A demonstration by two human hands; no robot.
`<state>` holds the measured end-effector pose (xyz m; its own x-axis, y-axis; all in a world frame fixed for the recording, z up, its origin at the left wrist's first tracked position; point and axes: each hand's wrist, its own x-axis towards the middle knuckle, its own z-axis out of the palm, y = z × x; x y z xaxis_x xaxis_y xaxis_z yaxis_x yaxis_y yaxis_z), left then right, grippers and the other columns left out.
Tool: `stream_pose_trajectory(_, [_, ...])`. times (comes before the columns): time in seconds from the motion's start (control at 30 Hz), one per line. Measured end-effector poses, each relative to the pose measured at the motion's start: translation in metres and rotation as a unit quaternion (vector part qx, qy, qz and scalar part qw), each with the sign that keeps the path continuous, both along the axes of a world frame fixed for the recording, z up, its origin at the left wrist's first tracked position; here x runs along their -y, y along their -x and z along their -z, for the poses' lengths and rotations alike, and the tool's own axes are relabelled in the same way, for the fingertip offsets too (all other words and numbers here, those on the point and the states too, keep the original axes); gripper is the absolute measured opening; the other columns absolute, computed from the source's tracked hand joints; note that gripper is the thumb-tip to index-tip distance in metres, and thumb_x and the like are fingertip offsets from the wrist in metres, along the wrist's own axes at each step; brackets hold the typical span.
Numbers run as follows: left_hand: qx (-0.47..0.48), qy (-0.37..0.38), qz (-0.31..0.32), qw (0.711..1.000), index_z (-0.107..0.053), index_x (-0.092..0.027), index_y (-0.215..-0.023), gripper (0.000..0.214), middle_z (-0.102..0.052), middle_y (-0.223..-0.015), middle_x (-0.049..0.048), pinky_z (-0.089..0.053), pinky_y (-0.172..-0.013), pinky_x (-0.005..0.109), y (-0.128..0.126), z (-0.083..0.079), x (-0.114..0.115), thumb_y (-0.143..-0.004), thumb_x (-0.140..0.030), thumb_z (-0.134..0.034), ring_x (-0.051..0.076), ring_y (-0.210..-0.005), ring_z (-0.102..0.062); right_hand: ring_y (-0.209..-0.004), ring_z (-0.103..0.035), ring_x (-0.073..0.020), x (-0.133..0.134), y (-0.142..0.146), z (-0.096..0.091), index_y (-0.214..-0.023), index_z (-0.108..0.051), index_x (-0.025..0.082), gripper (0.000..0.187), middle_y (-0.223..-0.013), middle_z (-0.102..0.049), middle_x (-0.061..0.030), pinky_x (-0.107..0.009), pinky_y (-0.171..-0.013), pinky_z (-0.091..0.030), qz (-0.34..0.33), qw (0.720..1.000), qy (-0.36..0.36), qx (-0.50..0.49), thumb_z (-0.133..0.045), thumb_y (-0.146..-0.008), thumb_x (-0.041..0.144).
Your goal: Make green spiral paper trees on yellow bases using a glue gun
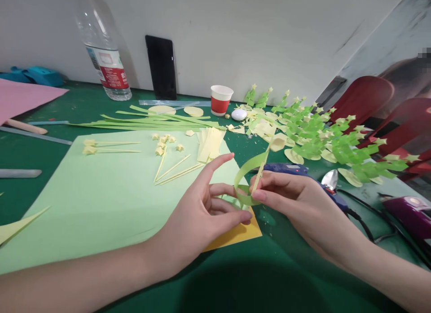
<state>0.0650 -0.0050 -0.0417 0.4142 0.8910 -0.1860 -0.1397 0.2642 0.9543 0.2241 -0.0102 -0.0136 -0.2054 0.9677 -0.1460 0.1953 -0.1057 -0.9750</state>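
Observation:
My left hand point(205, 205) and my right hand point(292, 200) meet over the near right corner of a light green paper sheet point(101, 196). Between them they pinch a green paper strip point(247, 176) that curls into a loop. The left thumb and middle fingers close on the loop's lower end while the index finger sticks out. My right hand's fingertips grip the loop together with a thin pale yellow strip. An orange sheet point(240, 234) shows under the green sheet's corner.
Small yellow paper stars on thin sticks point(168, 156) and cut green strips point(148, 122) lie on the sheet and green table. Green paper trees point(323, 138) crowd the right. A blue glue gun point(292, 169), spoon point(332, 179), red cup point(220, 99), water bottle point(103, 48), phone point(161, 66) stand around.

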Motion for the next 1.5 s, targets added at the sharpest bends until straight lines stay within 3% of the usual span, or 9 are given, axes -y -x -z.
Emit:
stream_pose_trajectory(0.07, [-0.006,-0.001,0.001,1.0,-0.041,-0.031,-0.111,0.055,-0.06,-0.081,-0.0053,-0.051,-0.06,0.018,0.0,0.0,0.0,-0.065,-0.017,-0.068,0.012,-0.066,-0.067,-0.067,-0.052,-0.0074,0.001,-0.001,-0.001,-0.064,-0.061,0.019,0.004,-0.07,-0.058,0.0025,-0.013,-0.059,-0.042,0.005,1.0,0.008,-0.013,-0.065,-0.066,0.021])
stream_pose_trajectory(0.17, [-0.017,-0.002,0.057,0.998,-0.056,-0.018,-0.083,0.019,-0.063,-0.07,-0.0025,-0.051,-0.065,0.019,0.0,0.001,-0.001,-0.068,-0.023,-0.065,0.012,-0.066,-0.065,-0.065,-0.053,-0.0072,0.002,-0.001,-0.001,-0.065,-0.061,0.019,0.003,-0.069,-0.059,0.0027,-0.013,-0.058,-0.043,-0.001,0.999,0.022,-0.025,-0.065,-0.066,0.019])
stream_pose_trajectory(0.23, [-0.025,-0.009,0.084,0.996,-0.059,-0.016,-0.072,0.01,-0.065,-0.067,-0.0015,-0.051,-0.067,0.019,0.001,0.002,-0.001,-0.071,-0.025,-0.063,0.011,-0.066,-0.064,-0.064,-0.054,-0.0072,0.002,0.0,-0.001,-0.066,-0.061,0.019,0.003,-0.068,-0.059,0.0029,-0.014,-0.058,-0.044,-0.013,0.999,0.028,-0.029,-0.064,-0.067,0.019])
stream_pose_trajectory(0.5, [-0.049,-0.041,0.072,0.995,-0.066,-0.017,-0.068,0.013,-0.066,-0.058,-0.0039,-0.045,-0.058,0.012,0.002,0.0,-0.002,-0.074,-0.025,-0.059,0.007,-0.058,-0.06,-0.06,-0.053,-0.0063,0.0,0.004,-0.004,-0.063,-0.058,0.019,0.006,-0.064,-0.058,0.0039,-0.012,-0.056,-0.044,-0.028,0.999,-0.024,0.029,-0.062,-0.067,0.016])
stream_pose_trajectory(0.73, [-0.023,-0.017,0.05,0.998,-0.065,-0.016,-0.061,0.014,-0.065,-0.056,-0.0037,-0.049,-0.059,0.018,0.002,-0.002,-0.001,-0.072,-0.024,-0.061,0.01,-0.056,-0.062,-0.058,-0.052,-0.0089,0.003,0.005,-0.009,-0.061,-0.058,0.018,0.009,-0.063,-0.058,0.0,-0.016,-0.052,-0.044,-0.012,0.98,-0.126,0.155,-0.058,-0.069,0.022])
stream_pose_trajectory(1.03, [-0.028,0.007,0.049,0.998,-0.066,-0.017,-0.059,0.01,-0.064,-0.052,-0.0027,-0.05,-0.058,0.022,0.0,-0.006,-0.002,-0.068,-0.018,-0.062,0.011,-0.051,-0.06,-0.058,-0.053,-0.0113,0.008,0.004,-0.016,-0.059,-0.06,0.022,0.011,-0.064,-0.061,-0.0009,-0.019,-0.047,-0.041,-0.011,0.961,-0.201,0.19,-0.058,-0.07,0.022])
stream_pose_trajectory(1.27, [-0.048,0.014,0.055,0.997,-0.067,-0.017,-0.062,0.011,-0.063,-0.051,-0.0026,-0.049,-0.064,0.025,0.001,-0.005,-0.001,-0.07,-0.02,-0.06,0.013,-0.053,-0.062,-0.05,-0.053,-0.0096,0.009,0.0,-0.023,-0.06,-0.061,0.024,0.011,-0.061,-0.063,0.0015,-0.018,-0.042,-0.04,-0.005,0.959,-0.201,0.198,-0.057,-0.07,0.026])
stream_pose_trajectory(1.43, [-0.044,0.012,0.062,0.997,-0.066,-0.017,-0.061,0.014,-0.063,-0.052,-0.0028,-0.048,-0.063,0.022,0.001,-0.004,-0.001,-0.072,-0.024,-0.061,0.012,-0.054,-0.061,-0.032,-0.04,-0.0053,0.008,-0.002,-0.024,-0.064,-0.058,0.022,0.01,-0.045,-0.051,0.0044,-0.016,-0.025,-0.025,0.01,0.975,-0.171,0.144,-0.053,-0.071,0.028])
stream_pose_trajectory(1.5, [-0.053,0.01,0.063,0.997,-0.066,-0.017,-0.061,0.015,-0.063,-0.052,-0.0027,-0.047,-0.063,0.021,0.001,-0.004,-0.001,-0.072,-0.025,-0.061,0.011,-0.054,-0.06,-0.03,-0.04,-0.0056,0.007,-0.002,-0.023,-0.063,-0.056,0.022,0.01,-0.04,-0.047,0.0053,-0.016,-0.024,-0.025,0.01,0.98,-0.154,0.129,-0.053,-0.071,0.027])
